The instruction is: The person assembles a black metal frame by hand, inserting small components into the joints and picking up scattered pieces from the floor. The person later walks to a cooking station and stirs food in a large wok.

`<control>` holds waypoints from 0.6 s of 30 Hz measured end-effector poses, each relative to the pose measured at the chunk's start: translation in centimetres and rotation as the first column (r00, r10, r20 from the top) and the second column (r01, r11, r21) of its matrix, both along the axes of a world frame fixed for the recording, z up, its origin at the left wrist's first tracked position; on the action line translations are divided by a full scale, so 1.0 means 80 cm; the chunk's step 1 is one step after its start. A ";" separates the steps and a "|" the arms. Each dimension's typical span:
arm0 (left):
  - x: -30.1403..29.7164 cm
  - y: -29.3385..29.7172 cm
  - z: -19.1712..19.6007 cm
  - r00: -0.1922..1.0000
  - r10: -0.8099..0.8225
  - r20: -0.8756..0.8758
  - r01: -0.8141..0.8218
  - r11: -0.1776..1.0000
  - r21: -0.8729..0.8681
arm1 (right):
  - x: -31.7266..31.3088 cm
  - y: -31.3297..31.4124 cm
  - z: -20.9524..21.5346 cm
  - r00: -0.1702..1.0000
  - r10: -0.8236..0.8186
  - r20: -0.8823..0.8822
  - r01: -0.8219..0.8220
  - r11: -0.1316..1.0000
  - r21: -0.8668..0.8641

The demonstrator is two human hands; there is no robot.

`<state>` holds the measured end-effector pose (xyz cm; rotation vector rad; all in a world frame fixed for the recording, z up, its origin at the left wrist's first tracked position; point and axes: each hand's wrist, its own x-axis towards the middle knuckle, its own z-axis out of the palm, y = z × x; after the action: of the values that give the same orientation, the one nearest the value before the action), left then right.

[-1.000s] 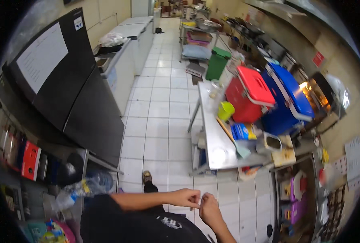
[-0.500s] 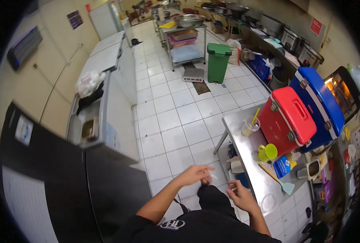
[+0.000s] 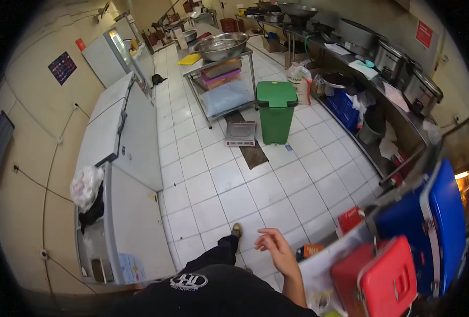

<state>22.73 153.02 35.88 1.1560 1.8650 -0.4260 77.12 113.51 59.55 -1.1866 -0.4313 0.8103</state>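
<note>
My right hand (image 3: 276,249) is held out in front of my body, over the white tiled floor (image 3: 234,191). Its fingers are loosely bent and apart, with nothing in them. To the right of that hand is the metal table, which carries a red cool box (image 3: 374,277) and a blue cool box (image 3: 445,232); the hand touches neither. A shoe (image 3: 237,230) on one of my feet shows left of the hand. My left hand is out of the picture.
Ahead stand a green bin (image 3: 276,112), a flat scale (image 3: 241,133) on the floor and a metal table with a large steel bowl (image 3: 220,46). White chest freezers (image 3: 139,142) line the left side. Along the right runs a counter with cookers (image 3: 422,91).
I have moved forward: the bin, scale and freezers look nearer, and the cool boxes have slid toward the lower right. My left hand has left the picture; my right hand is still raised.
</note>
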 end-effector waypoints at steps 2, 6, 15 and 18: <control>0.089 0.061 0.009 0.997 0.075 0.007 -0.076 0.997 0.033 | 0.049 0.020 -0.066 0.995 -0.099 -0.027 0.096 0.988 -0.119; 0.420 0.214 -0.013 0.959 -0.210 0.189 0.187 0.973 0.134 | 0.193 0.076 -0.107 0.858 -0.492 -0.145 0.424 0.840 -0.338; 1.430 0.268 0.135 0.135 -0.671 0.729 0.512 0.677 0.528 | 0.618 0.010 0.058 0.885 -0.320 0.337 0.464 0.649 -0.603; 1.524 0.286 0.062 0.123 -0.479 0.869 0.417 0.820 0.392 | 0.809 -0.025 0.074 0.893 -0.338 0.297 0.449 0.614 -0.649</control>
<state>144.63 175.92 40.84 1.5216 0.3737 0.0777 141.88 111.50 65.47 -1.9954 0.0712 0.4908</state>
